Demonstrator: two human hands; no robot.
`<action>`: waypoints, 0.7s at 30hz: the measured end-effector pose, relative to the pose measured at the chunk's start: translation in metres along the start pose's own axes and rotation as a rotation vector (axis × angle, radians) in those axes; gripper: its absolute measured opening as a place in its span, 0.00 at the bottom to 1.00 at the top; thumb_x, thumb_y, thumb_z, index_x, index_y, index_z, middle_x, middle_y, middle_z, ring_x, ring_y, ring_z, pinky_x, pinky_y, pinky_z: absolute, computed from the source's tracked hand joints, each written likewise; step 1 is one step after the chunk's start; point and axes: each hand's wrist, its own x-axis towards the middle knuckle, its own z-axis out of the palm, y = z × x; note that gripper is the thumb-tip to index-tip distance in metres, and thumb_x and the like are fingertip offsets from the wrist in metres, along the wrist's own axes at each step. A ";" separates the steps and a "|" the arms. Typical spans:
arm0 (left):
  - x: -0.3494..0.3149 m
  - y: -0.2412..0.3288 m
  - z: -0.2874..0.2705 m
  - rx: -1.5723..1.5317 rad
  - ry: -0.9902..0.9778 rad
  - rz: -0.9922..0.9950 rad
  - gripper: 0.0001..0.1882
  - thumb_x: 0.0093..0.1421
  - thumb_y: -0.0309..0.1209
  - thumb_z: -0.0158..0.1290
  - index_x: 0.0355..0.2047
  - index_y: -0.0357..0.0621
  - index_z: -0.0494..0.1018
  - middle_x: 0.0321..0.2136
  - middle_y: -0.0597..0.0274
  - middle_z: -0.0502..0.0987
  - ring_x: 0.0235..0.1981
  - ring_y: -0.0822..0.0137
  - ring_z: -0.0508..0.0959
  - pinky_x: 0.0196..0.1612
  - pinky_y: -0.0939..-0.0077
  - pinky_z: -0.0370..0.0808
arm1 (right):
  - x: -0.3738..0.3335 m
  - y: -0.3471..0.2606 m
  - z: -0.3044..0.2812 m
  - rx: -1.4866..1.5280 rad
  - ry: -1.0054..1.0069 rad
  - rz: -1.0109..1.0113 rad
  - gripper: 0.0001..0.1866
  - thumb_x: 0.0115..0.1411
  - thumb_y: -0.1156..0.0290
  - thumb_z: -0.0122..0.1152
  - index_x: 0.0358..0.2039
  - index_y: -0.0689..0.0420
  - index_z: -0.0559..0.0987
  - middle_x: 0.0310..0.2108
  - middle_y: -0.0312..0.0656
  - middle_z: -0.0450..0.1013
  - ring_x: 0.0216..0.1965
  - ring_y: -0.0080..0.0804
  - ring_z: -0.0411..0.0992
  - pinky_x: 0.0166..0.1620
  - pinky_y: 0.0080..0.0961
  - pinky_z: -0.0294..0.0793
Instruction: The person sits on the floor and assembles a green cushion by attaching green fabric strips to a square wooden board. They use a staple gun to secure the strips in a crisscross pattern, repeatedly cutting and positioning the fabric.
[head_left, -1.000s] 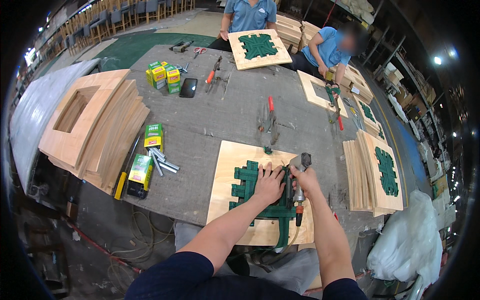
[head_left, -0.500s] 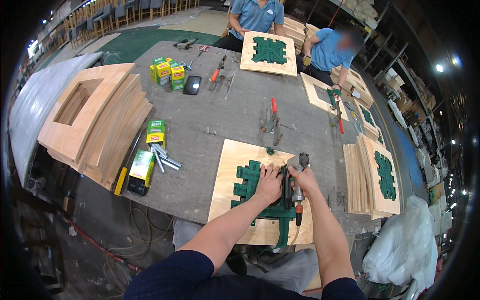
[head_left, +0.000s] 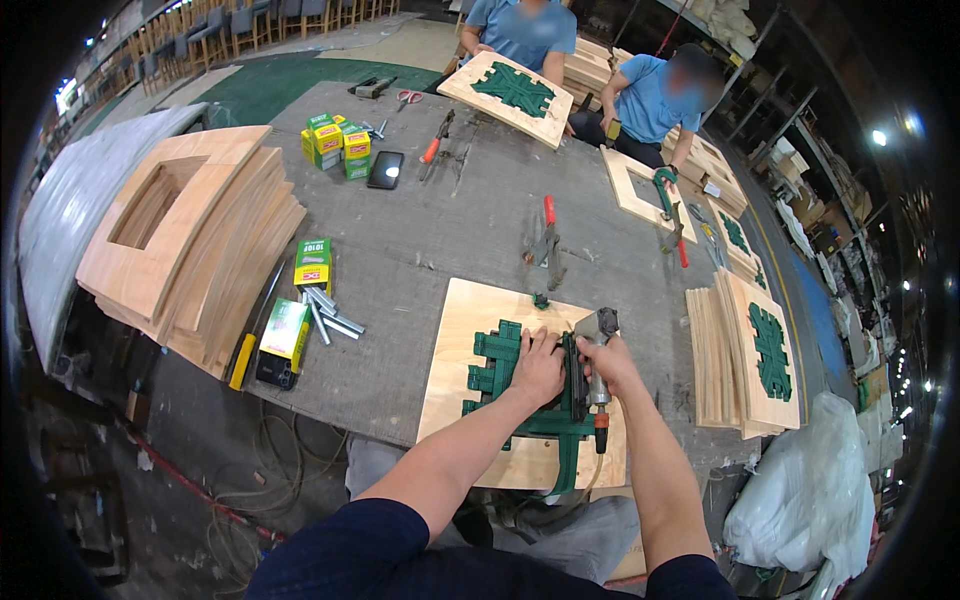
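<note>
A square plywood panel [head_left: 450, 345] lies on the table in front of me, with green webbing straps [head_left: 567, 462] woven across its middle. My left hand [head_left: 541, 370] rests flat on the straps, fingers stretched forward and slightly apart. Closed around a pneumatic staple gun [head_left: 598, 335], my right hand [head_left: 612, 366] keeps it over the straps just right of the left hand. An air hose runs from the gun's lower end toward me. A small green scrap of webbing [head_left: 541, 300] lies near the panel's far edge. The gun's exact contact point is hidden.
Stacked wooden frames [head_left: 215, 250] stand left, and panels [head_left: 715, 350] stand right. Staple boxes [head_left: 313, 265], loose staple strips [head_left: 335, 318], a yellow-handled screwdriver [head_left: 241, 362] and red-handled pincers [head_left: 549, 215] lie on the table. Across it, two people handle a webbed panel [head_left: 470, 87] and a frame [head_left: 625, 185].
The staple gun and my right hand have shifted very slightly; my left hand stays put. Across the table, one person has tilted the webbed panel and moved it left.
</note>
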 end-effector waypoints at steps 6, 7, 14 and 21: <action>0.002 -0.002 0.002 0.000 0.039 0.017 0.16 0.59 0.32 0.58 0.47 0.40 0.79 0.56 0.51 0.71 0.68 0.47 0.62 0.73 0.39 0.49 | 0.002 -0.004 -0.007 0.002 -0.006 0.000 0.09 0.65 0.67 0.67 0.36 0.59 0.78 0.25 0.36 0.74 0.18 0.24 0.69 0.20 0.28 0.69; 0.004 -0.004 0.000 0.000 0.045 0.011 0.16 0.59 0.31 0.58 0.47 0.40 0.79 0.56 0.51 0.71 0.68 0.47 0.63 0.73 0.39 0.50 | 0.001 -0.005 -0.007 0.004 0.006 0.010 0.09 0.65 0.67 0.67 0.37 0.58 0.79 0.25 0.36 0.74 0.18 0.24 0.69 0.20 0.28 0.69; 0.001 0.006 0.005 -0.029 0.035 0.030 0.16 0.59 0.31 0.57 0.46 0.38 0.78 0.59 0.49 0.70 0.69 0.47 0.62 0.73 0.38 0.50 | 0.008 0.011 -0.021 0.027 0.031 -0.015 0.12 0.64 0.65 0.69 0.38 0.59 0.78 0.24 0.35 0.73 0.17 0.25 0.69 0.19 0.28 0.69; -0.001 -0.008 0.002 -0.027 0.110 0.018 0.14 0.60 0.28 0.55 0.46 0.39 0.80 0.57 0.52 0.73 0.67 0.45 0.65 0.71 0.36 0.53 | -0.018 0.020 -0.043 0.313 0.056 0.041 0.14 0.65 0.63 0.68 0.41 0.59 0.77 0.28 0.38 0.75 0.20 0.28 0.72 0.21 0.29 0.74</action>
